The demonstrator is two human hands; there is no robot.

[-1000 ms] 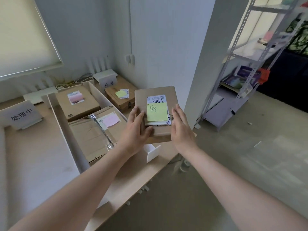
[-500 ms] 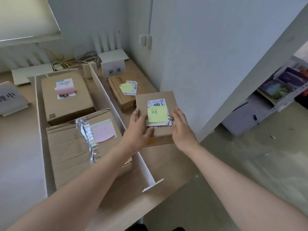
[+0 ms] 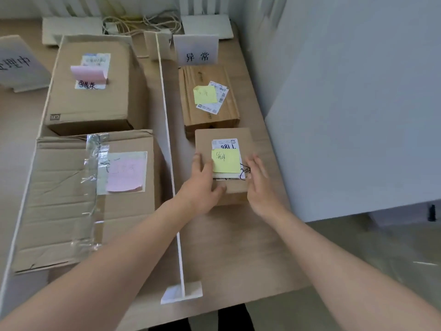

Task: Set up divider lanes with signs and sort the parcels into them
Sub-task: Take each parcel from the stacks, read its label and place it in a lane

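A small brown parcel [image 3: 224, 137] with a white label and a yellow sticky note lies in the right lane, close behind a wooden-looking parcel [image 3: 207, 75] that also bears a yellow note. My left hand [image 3: 202, 185] grips the small parcel's near left corner. My right hand [image 3: 260, 180] lies along its right side with fingers nearly straight. A white divider [image 3: 170, 168] runs front to back between the lanes. A white sign [image 3: 196, 50] with two characters stands at the right lane's far end. Two bigger cardboard parcels [image 3: 90, 101] [image 3: 59, 199] with pink notes fill the middle lane.
Another sign [image 3: 18, 65] stands at the far left. A second white divider [image 3: 26, 177] borders the middle lane's left side. Cables [image 3: 143, 21] and white boards lie by the back wall. A white wall panel [image 3: 346, 103] closes the right side. The table's front edge is near me.
The small parcel has come down from mid-air into the right lane behind the wooden-looking parcel. My right hand's fingers have loosened from its side. The view has tilted down.
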